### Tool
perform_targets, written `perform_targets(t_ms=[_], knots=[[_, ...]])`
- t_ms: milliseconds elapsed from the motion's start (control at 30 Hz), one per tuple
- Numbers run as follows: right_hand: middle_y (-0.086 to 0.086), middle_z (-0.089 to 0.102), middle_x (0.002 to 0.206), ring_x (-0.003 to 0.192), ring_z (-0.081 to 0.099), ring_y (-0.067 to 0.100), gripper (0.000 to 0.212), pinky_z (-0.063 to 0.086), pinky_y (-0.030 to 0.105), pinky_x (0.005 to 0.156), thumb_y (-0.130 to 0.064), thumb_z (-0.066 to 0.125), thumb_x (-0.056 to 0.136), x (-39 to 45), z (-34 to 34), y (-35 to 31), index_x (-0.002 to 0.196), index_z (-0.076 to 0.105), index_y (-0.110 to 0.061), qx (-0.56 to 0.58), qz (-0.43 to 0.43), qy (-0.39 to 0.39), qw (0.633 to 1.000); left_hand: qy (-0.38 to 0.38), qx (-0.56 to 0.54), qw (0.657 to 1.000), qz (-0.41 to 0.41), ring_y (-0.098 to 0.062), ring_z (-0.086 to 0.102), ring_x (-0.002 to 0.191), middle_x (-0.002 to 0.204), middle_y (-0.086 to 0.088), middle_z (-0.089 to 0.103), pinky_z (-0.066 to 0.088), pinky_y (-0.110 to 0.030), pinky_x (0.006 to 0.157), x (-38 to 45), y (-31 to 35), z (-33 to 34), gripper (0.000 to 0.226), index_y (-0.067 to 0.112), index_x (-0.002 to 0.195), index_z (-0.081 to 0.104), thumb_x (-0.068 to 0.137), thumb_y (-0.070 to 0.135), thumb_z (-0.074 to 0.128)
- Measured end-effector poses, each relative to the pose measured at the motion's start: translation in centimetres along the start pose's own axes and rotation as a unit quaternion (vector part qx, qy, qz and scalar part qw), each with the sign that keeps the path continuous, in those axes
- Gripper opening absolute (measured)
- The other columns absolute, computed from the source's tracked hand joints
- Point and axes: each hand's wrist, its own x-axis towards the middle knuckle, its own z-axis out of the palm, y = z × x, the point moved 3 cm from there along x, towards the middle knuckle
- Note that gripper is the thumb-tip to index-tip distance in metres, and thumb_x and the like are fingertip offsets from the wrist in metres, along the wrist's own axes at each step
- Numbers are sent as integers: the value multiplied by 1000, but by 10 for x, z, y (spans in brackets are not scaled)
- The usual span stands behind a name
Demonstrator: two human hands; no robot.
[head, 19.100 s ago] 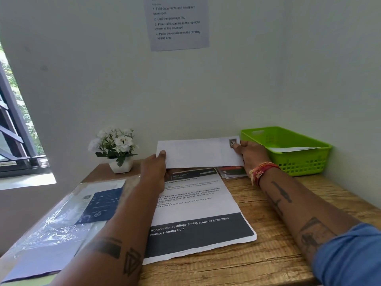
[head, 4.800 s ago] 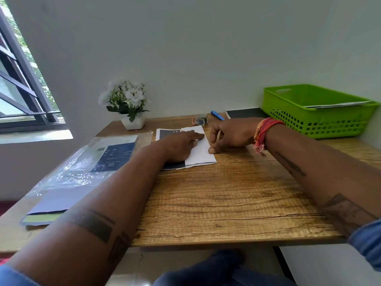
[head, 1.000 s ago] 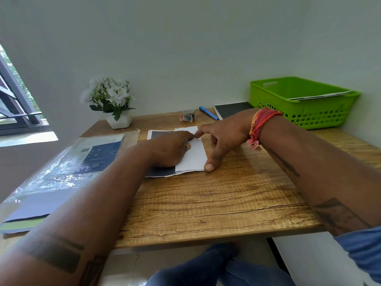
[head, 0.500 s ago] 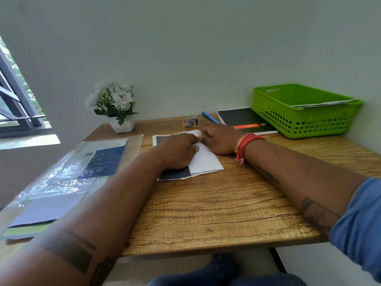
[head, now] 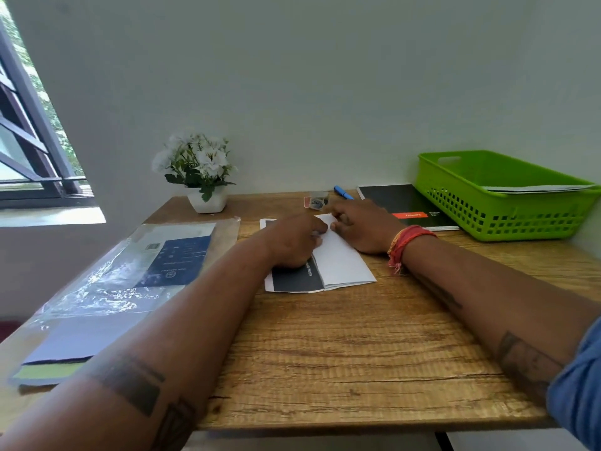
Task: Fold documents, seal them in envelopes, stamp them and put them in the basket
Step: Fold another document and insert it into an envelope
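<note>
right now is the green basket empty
No, the green basket already holds flat white paper resting inside near its right rim.

A potted plant [head: 198, 172] with white flowers stood at centre-left of the frame against the wall. A blue pen [head: 343, 192] lay right of centre, just beside a black notebook [head: 403, 205] with an orange label. A window [head: 29, 141] filled the far left edge. All rested on a wooden table [head: 341, 346].
</note>
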Motion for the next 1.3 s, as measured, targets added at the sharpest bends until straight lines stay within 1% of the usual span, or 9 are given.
perform_targets(t_ms=[300, 400, 533, 633, 700, 800, 900, 1133, 1300], knots=[[-3, 48, 146, 137, 37, 32, 44, 37, 60, 106, -47, 35, 96, 20, 8, 5, 140, 41, -47, -27, 34, -43, 998, -12, -4, 1000, -16, -22, 39, 141, 156, -4, 42, 30, -36, 114, 2, -7, 3, 48, 23, 149, 45, 105, 39, 46], [-5, 57, 134, 130, 45, 32, 44, 41, 58, 102, -58, 35, 94, 18, 7, 5, 136, 46, -45, -24, 15, -20, 999, -4, -9, 1000, -22, -21, 36, 143, 159, -4, 37, 28, -34, 114, 2, -7, 4, 53, 21, 152, 40, 104, 42, 47], [-9, 62, 102, 111, 56, 26, 31, 49, 48, 95, -43, 52, 97, 17, 6, 9, 127, 55, -34, 23, 3, 21, 1000, 5, 3, 999, -41, -22, 35, 144, 160, -5, 35, 29, -36, 116, 4, -10, 5, 61, 19, 153, 38, 102, 51, 46], [-10, 61, 99, 101, 60, 20, 31, 50, 37, 90, -37, 56, 97, 16, 4, 7, 128, 57, -30, 56, -15, 37, 998, 12, 19, 998, -56, -23, 43, 137, 152, -6, 46, 35, -39, 111, 3, -12, 7, 60, 18, 146, 48, 100, 56, 45], [-11, 62, 112, 114, 58, 19, 39, 45, 30, 92, -39, 54, 98, 13, 4, 2, 136, 53, -31, 66, -32, 36, 997, 17, 27, 998, -60, -24, 46, 132, 146, -7, 51, 38, -41, 108, 3, -13, 7, 58, 18, 140, 53, 99, 59, 44], [-7, 41, 154, 141, 37, 18, 50, 34, 41, 109, -49, 42, 101, 10, 7, -4, 149, 38, -37, 14, -43, -17, 999, 14, 29, 998, -56, -24, 47, 131, 146, -6, 51, 40, -44, 108, 3, -13, 9, 57, 22, 139, 53, 99, 60, 41], [-4, 36, 158, 143, 37, 20, 48, 31, 42, 111, -48, 31, 105, 8, 6, -8, 151, 37, -34, -24, -21, -78, 996, -18, 22, 998, -56, -25, 39, 141, 157, -7, 39, 33, -44, 115, 0, -10, 10, 60, 22, 150, 41, 102, 57, 35], [7, 61, 127, 114, 56, 30, 47, 46, 39, 89, -53, 49, 95, 12, -1, -6, 131, 53, -24, -105, 51, 32, 993, -51, 29, 996, -65, -26, 24, 151, 167, -8, 17, 22, -41, 119, -8, -2, 10, 73, 20, 159, 23, 101, 63, 31], [2, 60, 96, 91, 58, 24, 56, 49, 36, 76, -61, 53, 89, 4, -8, -20, 130, 51, -23, -132, 124, -28, 983, -57, 30, 996, -63, -25, 14, 154, 168, -9, 10, 16, -42, 123, -6, -4, 12, 81, 19, 161, 16, 98, 68, 30]])
